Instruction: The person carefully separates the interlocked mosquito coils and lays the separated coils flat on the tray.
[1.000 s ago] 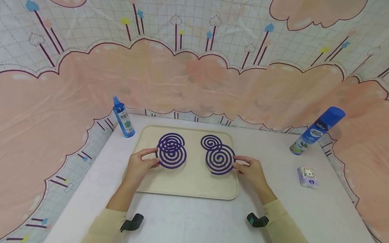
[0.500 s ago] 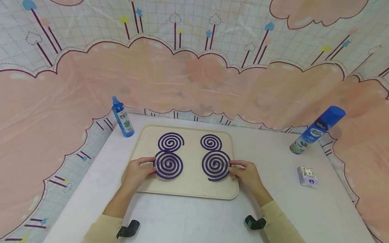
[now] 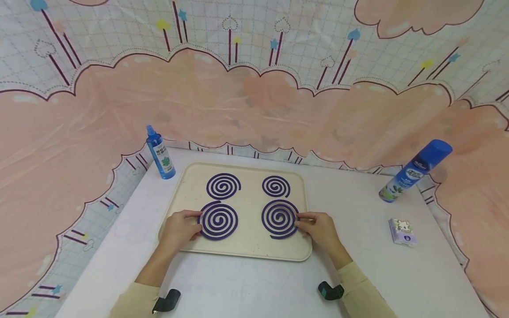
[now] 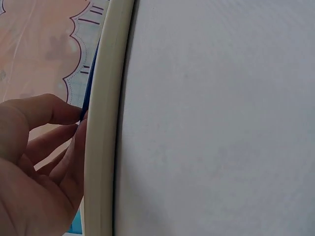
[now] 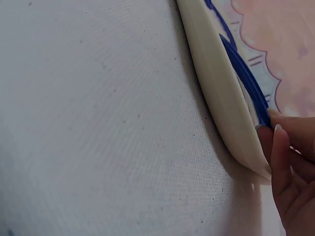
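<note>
On a cream tray, dark blue mosquito coils form two columns. My left hand pinches the outer edge of the near left coil between thumb and fingers. At the near right coil, my right hand pinches the outer ring from the right. Behind them lie a far left coil and a smaller far right coil. In the left wrist view a thin edge of the coil shows at my fingertips, beside the tray's rim. The right wrist view has the coil between thumb and fingers.
A blue spray bottle stands beyond the tray's left corner. To the right are a tall blue aerosol can and a small purple-white box on the white table. A patterned cloth hangs behind.
Both hands have brought their coils down toward the near side and slightly left. The near coils overlapped the far ones in view before; now they appear separate from them.
</note>
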Demonstrator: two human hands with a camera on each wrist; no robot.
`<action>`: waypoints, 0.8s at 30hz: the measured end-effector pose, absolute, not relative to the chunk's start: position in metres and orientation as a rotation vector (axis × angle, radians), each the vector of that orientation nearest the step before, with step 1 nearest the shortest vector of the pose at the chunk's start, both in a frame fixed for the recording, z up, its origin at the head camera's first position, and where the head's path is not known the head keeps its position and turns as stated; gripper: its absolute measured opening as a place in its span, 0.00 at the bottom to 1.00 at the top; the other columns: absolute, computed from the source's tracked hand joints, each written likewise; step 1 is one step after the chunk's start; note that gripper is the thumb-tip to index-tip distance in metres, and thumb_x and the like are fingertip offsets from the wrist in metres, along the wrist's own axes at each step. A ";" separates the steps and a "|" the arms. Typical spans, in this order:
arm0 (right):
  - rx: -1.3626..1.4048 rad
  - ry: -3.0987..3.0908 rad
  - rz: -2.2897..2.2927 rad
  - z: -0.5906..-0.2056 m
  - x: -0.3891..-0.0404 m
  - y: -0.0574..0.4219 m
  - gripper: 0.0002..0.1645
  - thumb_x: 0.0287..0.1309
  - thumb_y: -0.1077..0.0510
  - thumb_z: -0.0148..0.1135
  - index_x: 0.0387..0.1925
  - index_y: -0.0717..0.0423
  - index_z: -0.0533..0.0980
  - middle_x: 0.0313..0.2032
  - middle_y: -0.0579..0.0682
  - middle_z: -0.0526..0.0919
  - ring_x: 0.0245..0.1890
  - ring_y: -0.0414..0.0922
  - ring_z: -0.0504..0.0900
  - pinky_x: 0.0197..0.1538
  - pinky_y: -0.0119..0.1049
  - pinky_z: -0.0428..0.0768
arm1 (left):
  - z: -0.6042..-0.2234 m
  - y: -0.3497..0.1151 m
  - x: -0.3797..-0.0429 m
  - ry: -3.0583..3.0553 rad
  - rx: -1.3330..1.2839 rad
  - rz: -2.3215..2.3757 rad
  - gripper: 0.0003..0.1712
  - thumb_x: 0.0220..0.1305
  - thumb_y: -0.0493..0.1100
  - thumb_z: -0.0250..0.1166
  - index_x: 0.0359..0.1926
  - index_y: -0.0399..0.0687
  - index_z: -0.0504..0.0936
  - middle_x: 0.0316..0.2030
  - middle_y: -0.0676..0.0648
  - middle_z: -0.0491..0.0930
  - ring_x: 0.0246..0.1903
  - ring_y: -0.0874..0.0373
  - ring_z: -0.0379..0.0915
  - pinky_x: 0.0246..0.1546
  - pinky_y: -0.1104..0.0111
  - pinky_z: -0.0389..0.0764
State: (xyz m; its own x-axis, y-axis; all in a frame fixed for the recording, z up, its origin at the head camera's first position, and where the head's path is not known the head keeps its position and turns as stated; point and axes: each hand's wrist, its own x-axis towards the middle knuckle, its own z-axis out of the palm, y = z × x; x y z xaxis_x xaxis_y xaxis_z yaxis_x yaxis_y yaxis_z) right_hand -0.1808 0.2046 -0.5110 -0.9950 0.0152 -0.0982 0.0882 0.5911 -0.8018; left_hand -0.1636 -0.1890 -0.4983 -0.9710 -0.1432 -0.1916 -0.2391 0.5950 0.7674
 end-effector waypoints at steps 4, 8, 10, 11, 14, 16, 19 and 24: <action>0.042 2.782 -1.320 -0.510 -0.178 0.202 0.16 0.58 0.60 0.73 0.48 0.60 0.86 0.31 0.55 0.91 0.20 0.38 0.79 0.22 0.26 0.75 | -0.497 -0.188 -0.163 2.839 -0.248 1.152 0.24 0.53 0.37 0.70 0.54 0.40 0.86 0.54 0.34 0.85 0.44 0.43 0.85 0.46 0.58 0.84; 0.021 2.810 -1.271 -0.511 -0.177 0.201 0.16 0.58 0.61 0.73 0.49 0.60 0.86 0.31 0.55 0.91 0.19 0.37 0.79 0.22 0.26 0.75 | -0.494 -0.185 -0.161 2.909 -0.203 1.053 0.24 0.53 0.37 0.70 0.53 0.40 0.87 0.58 0.35 0.83 0.62 0.33 0.75 0.62 0.45 0.77; 0.009 2.818 -1.246 -0.510 -0.177 0.201 0.17 0.59 0.60 0.72 0.50 0.59 0.86 0.29 0.54 0.90 0.19 0.38 0.78 0.21 0.26 0.73 | -0.493 -0.184 -0.161 2.922 -0.199 1.026 0.24 0.53 0.37 0.70 0.53 0.40 0.87 0.58 0.36 0.83 0.62 0.33 0.75 0.62 0.45 0.77; 0.005 2.817 -1.235 -0.510 -0.177 0.201 0.17 0.59 0.60 0.72 0.50 0.59 0.86 0.29 0.53 0.90 0.19 0.38 0.78 0.21 0.26 0.73 | -0.492 -0.184 -0.161 2.926 -0.196 1.019 0.24 0.53 0.37 0.70 0.53 0.39 0.87 0.58 0.36 0.83 0.62 0.33 0.75 0.62 0.45 0.77; -0.010 2.807 -1.215 -0.509 -0.176 0.202 0.18 0.59 0.60 0.72 0.51 0.59 0.85 0.30 0.53 0.90 0.21 0.37 0.79 0.22 0.26 0.75 | -0.492 -0.183 -0.160 2.938 -0.185 0.995 0.24 0.53 0.37 0.70 0.53 0.39 0.86 0.58 0.36 0.83 0.61 0.33 0.76 0.61 0.44 0.77; -0.011 2.795 -1.216 -0.508 -0.175 0.202 0.19 0.58 0.60 0.73 0.52 0.59 0.85 0.33 0.55 0.91 0.22 0.37 0.80 0.23 0.27 0.76 | -0.492 -0.183 -0.160 2.950 -0.173 0.986 0.23 0.53 0.36 0.71 0.53 0.38 0.87 0.57 0.35 0.84 0.61 0.33 0.77 0.61 0.44 0.78; -0.027 2.794 -1.217 -0.508 -0.174 0.202 0.20 0.58 0.61 0.73 0.53 0.60 0.84 0.35 0.56 0.91 0.24 0.38 0.81 0.24 0.27 0.78 | -0.494 -0.182 -0.161 2.972 -0.145 0.981 0.22 0.52 0.35 0.71 0.51 0.36 0.87 0.56 0.34 0.84 0.59 0.33 0.78 0.60 0.44 0.78; -0.091 2.861 -1.176 -0.509 -0.172 0.201 0.20 0.57 0.61 0.73 0.52 0.60 0.84 0.37 0.56 0.91 0.32 0.41 0.86 0.29 0.24 0.80 | -0.497 -0.181 -0.162 3.014 -0.077 0.951 0.22 0.51 0.35 0.70 0.50 0.33 0.87 0.52 0.35 0.85 0.54 0.35 0.81 0.55 0.44 0.81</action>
State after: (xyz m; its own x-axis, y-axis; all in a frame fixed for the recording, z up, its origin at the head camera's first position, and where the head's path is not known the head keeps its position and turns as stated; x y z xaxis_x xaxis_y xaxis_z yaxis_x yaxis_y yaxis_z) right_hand -0.1722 0.2009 -0.5094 -0.9972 -0.0722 -0.0211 -0.0365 0.7098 -0.7035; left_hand -0.1616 -0.1813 -0.4972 -0.9986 -0.0522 0.0045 -0.0402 0.8178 0.5741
